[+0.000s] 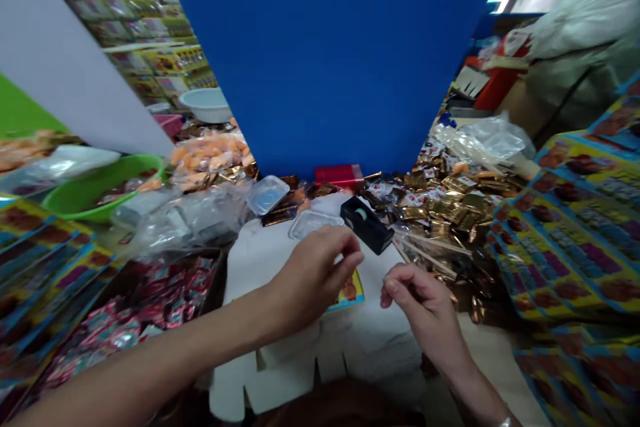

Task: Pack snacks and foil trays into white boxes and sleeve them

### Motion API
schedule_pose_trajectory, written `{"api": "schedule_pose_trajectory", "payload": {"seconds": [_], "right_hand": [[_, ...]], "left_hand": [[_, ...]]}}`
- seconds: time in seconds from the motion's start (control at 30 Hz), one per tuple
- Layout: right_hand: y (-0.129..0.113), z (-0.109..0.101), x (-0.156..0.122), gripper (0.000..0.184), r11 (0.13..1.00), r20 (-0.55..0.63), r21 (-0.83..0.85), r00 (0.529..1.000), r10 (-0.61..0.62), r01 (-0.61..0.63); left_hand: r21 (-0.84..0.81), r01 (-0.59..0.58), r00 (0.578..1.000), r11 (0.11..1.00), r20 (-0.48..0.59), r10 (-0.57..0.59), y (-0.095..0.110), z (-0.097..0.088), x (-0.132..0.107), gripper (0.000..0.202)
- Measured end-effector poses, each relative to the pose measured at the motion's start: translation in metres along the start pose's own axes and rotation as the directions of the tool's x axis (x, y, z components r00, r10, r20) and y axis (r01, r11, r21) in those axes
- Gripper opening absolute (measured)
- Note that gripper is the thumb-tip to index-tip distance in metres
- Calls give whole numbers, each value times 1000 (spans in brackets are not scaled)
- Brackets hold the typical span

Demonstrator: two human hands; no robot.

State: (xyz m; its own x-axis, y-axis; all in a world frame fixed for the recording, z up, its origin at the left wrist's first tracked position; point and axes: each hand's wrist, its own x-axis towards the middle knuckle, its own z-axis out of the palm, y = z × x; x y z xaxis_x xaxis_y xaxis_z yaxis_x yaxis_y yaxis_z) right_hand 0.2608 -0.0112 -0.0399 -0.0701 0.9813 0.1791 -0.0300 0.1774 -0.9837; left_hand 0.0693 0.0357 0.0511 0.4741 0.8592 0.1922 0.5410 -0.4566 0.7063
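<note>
L hand (313, 280): fingers curled, tips bunched, over white-covered counter (263, 267); can't tell if pinching anything. R hand (425, 303): thumb + index nearly meeting, nothing visible between. Hands apart, printed card (347, 293) on counter between them. Clear plastic tray (313, 223) just past L fingertips; black tape dispenser (367, 224) beside it, tilted, near far edge of counter. R of counter: gold foil sachets (450, 213), wooden sticks (430, 250). L of counter: pink foil packets (150, 307), green basin (100, 187). Upper R: person in pale top (575, 47).

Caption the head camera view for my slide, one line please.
Left hand and right hand hover over a white sheet beside a black tape dispenser.
</note>
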Motion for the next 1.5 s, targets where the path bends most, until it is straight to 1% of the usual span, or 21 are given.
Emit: {"api": "schedule_pose_trajectory", "payload": {"seconds": [0.03, 0.1, 0.2, 0.27, 0.4, 0.5, 0.57, 0.63, 0.7, 0.77, 0.83, 0.9, 0.93, 0.97, 1.03, 1.1, 1.13, 1.23, 1.3, 1.4, 1.5], "right_hand": [[-3, 4, -4, 13, 1000, 16, 29, 1000, -12, 11], [-7, 11, -12, 10, 995, 64, 88, 997, -42, 37], [-10, 20, -18, 9, 985, 145, 162, 986, -84, 60], [-11, 25, -21, 14, 981, 181, 185, 978, -100, 66], [-16, 32, -25, 15, 985, 195, 151, 975, -106, 77], [-22, 37, -29, 13, 989, 168, 119, 980, -103, 84], [-25, 41, -33, 12, 991, 156, 100, 982, -104, 89], [-25, 47, -38, 11, 992, 166, 101, 982, -90, 74], [-21, 55, -46, 10, 993, 179, 118, 983, -51, 30], [-14, 64, -54, 14, 991, 188, 131, 982, 11, -36], [-5, 73, -59, 21, 984, 198, 140, 977, 77, -106], [3, 81, -61, 22, 976, 205, 151, 971, 124, -157], [6, 85, -60, 19, 974, 199, 156, 971, 133, -166], [8, 87, -59, 18, 973, 189, 162, 973, 134, -166], [7, 90, -56, 16, 976, 169, 170, 980, 106, -135], [3, 89, -55, 13, 982, 161, 167, 985, 56, -83], [0, 88, -54, 11, 985, 163, 164, 986, 29, -56], [-5, 82, -56, 7, 985, 191, 170, 981, -38, 5], [-5, 80, -58, 7, 984, 221, 180, 974, -59, 19], [0, 78, -60, 9, 988, 239, 148, 968, -76, 41], [6, 77, -63, 8, 990, 235, 122, 967, -101, 74]], "left_hand": [[-75, 67, 998, 995, -9, -68, 1, -7, -13, 19], [-250, 208, 978, 946, 58, -199, 6, -14, -37, 24], [-411, 348, 935, 843, 211, -283, 13, -7, -70, 28], [-479, 346, 938, 806, 183, -294, 15, 7, -85, 32], [-620, 196, 968, 760, -4, -252, 13, 36, -95, 40], [-591, 91, 956, 801, -174, -236, 9, 49, -97, 51], [-574, 55, 942, 817, -241, -232, 8, 52, -99, 40], [-609, 70, 934, 790, -238, -267, 7, 52, -105, 18], [-620, 108, 930, 777, -213, -300, 6, 48, -113, 14], [-520, 123, 930, 845, -238, -282, 4, 43, -123, 14], [-295, 79, 923, 952, -340, -182, 0, 36, -132, 11], [-72, 35, 895, 997, -441, -63, -3, 28, -137, 11], [-14, 29, 879, 999, -475, -32, -5, 23, -139, 12], [-10, 39, 864, 999, -501, -39, -6, 18, -140, 12], [-125, 92, 831, 988, -537, -146, -7, 10, -142, 11], [-274, 171, 813, 946, -504, -293, -7, 5, -146, 18], [-323, 220, 827, 920, -439, -352, -7, 4, -149, 24], [-424, 368, 883, 828, -120, -454, -8, 14, -159, 31], [-556, 384, 902, 737, 58, -427, -10, 26, -163, 35], [-766, 298, 934, 569, 110, -341, -11, 42, -160, 42], [-840, 258, 912, 477, 49, -406, -9, 52, -155, 34]]}}
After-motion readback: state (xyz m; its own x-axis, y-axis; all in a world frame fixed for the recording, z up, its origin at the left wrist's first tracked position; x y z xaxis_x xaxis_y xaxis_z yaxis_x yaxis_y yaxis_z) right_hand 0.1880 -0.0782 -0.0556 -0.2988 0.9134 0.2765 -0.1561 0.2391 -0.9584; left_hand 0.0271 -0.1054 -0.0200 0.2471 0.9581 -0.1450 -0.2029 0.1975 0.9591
